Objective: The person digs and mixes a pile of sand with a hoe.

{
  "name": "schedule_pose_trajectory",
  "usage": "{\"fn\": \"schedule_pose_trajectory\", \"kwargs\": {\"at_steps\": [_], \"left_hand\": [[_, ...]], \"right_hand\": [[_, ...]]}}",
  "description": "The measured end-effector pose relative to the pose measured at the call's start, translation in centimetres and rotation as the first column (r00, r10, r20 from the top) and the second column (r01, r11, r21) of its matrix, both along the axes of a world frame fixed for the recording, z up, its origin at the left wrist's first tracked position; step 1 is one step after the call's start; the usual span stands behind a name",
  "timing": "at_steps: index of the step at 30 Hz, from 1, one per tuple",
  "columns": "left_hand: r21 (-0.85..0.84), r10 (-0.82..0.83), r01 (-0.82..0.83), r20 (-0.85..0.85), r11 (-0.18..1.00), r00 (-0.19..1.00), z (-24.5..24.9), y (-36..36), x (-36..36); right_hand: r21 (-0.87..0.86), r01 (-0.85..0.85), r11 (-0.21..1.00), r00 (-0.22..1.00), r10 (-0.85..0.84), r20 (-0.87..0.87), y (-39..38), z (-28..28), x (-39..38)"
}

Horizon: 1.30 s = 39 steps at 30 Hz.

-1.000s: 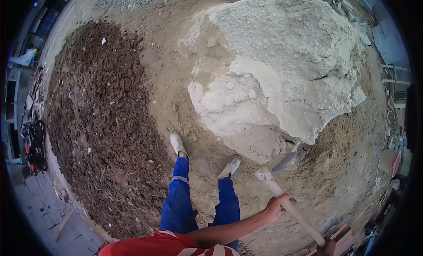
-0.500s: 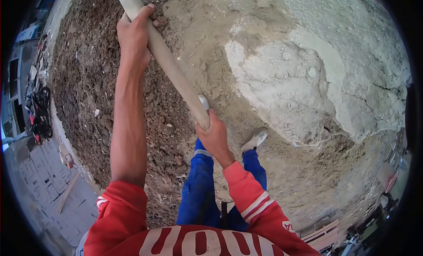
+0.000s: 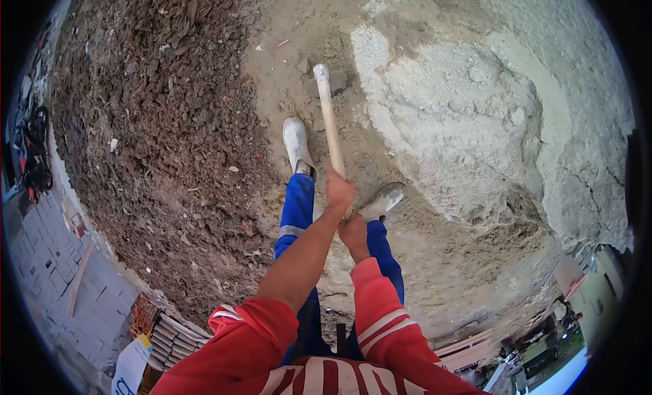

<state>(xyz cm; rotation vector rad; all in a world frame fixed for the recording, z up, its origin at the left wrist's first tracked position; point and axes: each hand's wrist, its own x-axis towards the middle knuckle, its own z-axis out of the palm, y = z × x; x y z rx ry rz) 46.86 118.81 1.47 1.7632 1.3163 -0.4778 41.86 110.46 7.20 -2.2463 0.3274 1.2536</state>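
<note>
With 12 o'clock taken at the top of the view, the hoe (image 3: 331,127) runs from the hands, just below centre, up toward 12, its whitish socket end uppermost. Blade (image 3: 340,81) grey, down at the sandy ground (image 3: 299,62); how deep it bites, cannot tell.

Left hand (image 3: 339,192): fingers wrapped round the wooden handle, grip closed. Right hand (image 3: 352,234): at 5 o'clock from the left and close to it, curled round the handle's butt end; the butt itself is hidden. Both forearms reach out of red sleeves (image 3: 380,303).

Left boot (image 3: 295,142) at 11 o'clock from the left hand, pale, beside the handle on its 9 o'clock side. Right boot (image 3: 384,201) between 1 and 2 o'clock from the right hand, its toe near the edge of the pale heap (image 3: 468,116). That heap fills 1 to 3 o'clock, cracked along its outer part.

Brown soil (image 3: 156,137) spreads from 8 to 11, loose and clodded. Beyond it, paving (image 3: 51,252) between 8 and 9, a plank (image 3: 80,279) lying on it. Boards (image 3: 468,351) near 5 o'clock.
</note>
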Motion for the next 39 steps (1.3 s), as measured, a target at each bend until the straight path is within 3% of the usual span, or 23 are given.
{"fn": "schedule_pose_trajectory", "kwargs": {"at_steps": [3, 7, 9, 10, 11, 12, 13, 15, 16, 17, 19, 20, 21, 22, 23, 24, 25, 27, 29, 31, 34, 37, 39], "left_hand": [[-0.04, -0.036, 0.033, -0.062, 0.999, 0.997, 1.4, -0.2, -0.2], [-0.031, -0.073, 0.071, -0.075, 0.997, 0.995, 0.7, 0.9, -0.1], [-0.217, -0.003, -0.026, -0.136, 0.976, 0.991, -1.8, 1.7, -0.3], [-0.212, -0.006, -0.021, -0.128, 0.977, 0.992, -0.5, 2.2, 1.0], [-0.33, 0.002, -0.038, -0.109, 0.943, 0.994, 0.6, 2.4, 2.6], [-0.447, 0.006, -0.048, -0.095, 0.893, 0.995, 2.1, 2.2, 4.1], [-0.449, -0.008, -0.036, -0.095, 0.893, 0.995, 3.4, 1.2, 5.1], [-0.589, 0.426, -0.397, -0.098, 0.703, 0.9, 5.3, -2.3, 6.1], [-0.602, 0.537, -0.494, -0.126, 0.627, 0.834, 5.5, -4.2, 6.8], [-0.601, 0.537, -0.495, -0.127, 0.627, 0.834, 5.9, -5.8, 7.7], [-0.654, 0.751, -0.671, -0.234, 0.348, 0.618, 8.0, -9.3, 9.0], [-0.659, 0.769, -0.703, -0.294, 0.268, 0.568, 9.9, -11.6, 9.3], [-0.657, 0.772, -0.731, -0.363, 0.185, 0.522, 12.5, -14.6, 9.0], [-0.707, 0.732, -0.693, -0.393, 0.146, 0.556, 16.3, -19.0, 8.5], [-0.75, 0.68, -0.654, -0.43, 0.098, 0.594, 20.4, -23.5, 7.6], [-0.79, 0.597, -0.613, -0.491, 0.0, 0.634, 24.2, -26.9, 6.9], [-0.811, 0.498, -0.574, -0.546, -0.113, 0.674, 27.2, -30.1, 6.3], [-0.736, 0.288, -0.61, -0.677, -0.294, 0.677, 30.8, -35.5, 5.3], [-0.705, 0.144, -0.593, -0.683, -0.389, 0.716, 31.9, -38.3, 3.6], [-0.745, 0.17, -0.553, -0.641, -0.373, 0.749, 32.1, -37.4, 2.2], [-0.803, 0.276, -0.54, -0.595, -0.254, 0.755, 27.5, -30.5, -0.2], [-0.821, 0.48, -0.544, -0.413, 0.171, 0.774, 20.0, -18.6, -0.8], [-0.696, 0.553, -0.556, -0.268, 0.455, 0.789, 14.5, -9.2, 0.9]], "right_hand": [[-0.002, -0.004, 1.0, 0.997, 0.004, -0.08, -0.7, 2.4, 0.4], [-0.025, -0.024, 0.999, 0.999, 0.023, -0.029, 0.6, 4.1, 1.6], [-0.012, 0.021, 1.0, 0.996, -0.022, -0.087, 1.1, 5.5, 3.5], [0.071, 0.05, 0.996, 0.991, -0.04, -0.128, 0.8, 5.8, 5.2], [0.076, 0.058, 0.995, 0.992, -0.049, -0.118, 0.0, 6.3, 7.0], [0.138, 0.25, 0.958, 0.922, -0.192, -0.336, -1.2, 7.5, 9.0], [0.154, 0.442, 0.884, 0.782, -0.295, -0.549, -2.9, 9.0, 10.2], [0.168, 0.518, 0.839, 0.737, -0.339, -0.584, -8.4, 12.7, 10.7], [0.162, 0.483, 0.861, 0.737, -0.3, -0.605, -11.8, 15.8, 11.6], [0.189, 0.41, 0.892, 0.76, -0.219, -0.612, -16.0, 18.4, 11.8], [0.157, 0.261, 0.953, 0.801, -0.122, -0.586, -24.0, 26.1, 12.8], [0.155, 0.229, 0.961, 0.827, -0.109, -0.551, -29.3, 29.3, 12.1], [0.085, 0.129, 0.988, 0.839, -0.063, -0.541, -32.5, 34.0, 12.9], [0.0, -0.047, 0.999, 0.891, 0.042, -0.452, -37.7, 37.2, 11.7], [-0.106, -0.075, 0.992, 0.903, 0.023, -0.428, -43.1, 40.3, 10.2], [-0.162, -0.149, 0.975, 0.959, 0.103, -0.265, -46.9, 43.7, 9.0], [-0.306, -0.261, 0.916, 0.958, 0.205, -0.202, -49.3, 47.2, 8.7], [-0.631, -0.291, 0.719, 0.947, 0.312, -0.081, -55.2, 52.5, 5.6], [-0.779, -0.265, 0.568, 0.956, 0.261, -0.136, -54.9, 55.1, 5.3], [-0.809, -0.239, 0.537, 0.963, 0.235, -0.129, -53.3, 54.1, 3.9], [-0.638, -0.221, 0.738, 0.974, 0.197, -0.11, -48.6, 47.1, 0.6], [-0.366, -0.261, 0.893, 0.962, 0.209, -0.177, -39.6, 35.1, -4.0], [-0.186, -0.222, 0.957, 0.969, 0.194, -0.155, -30.1, 26.2, -5.4]]}}
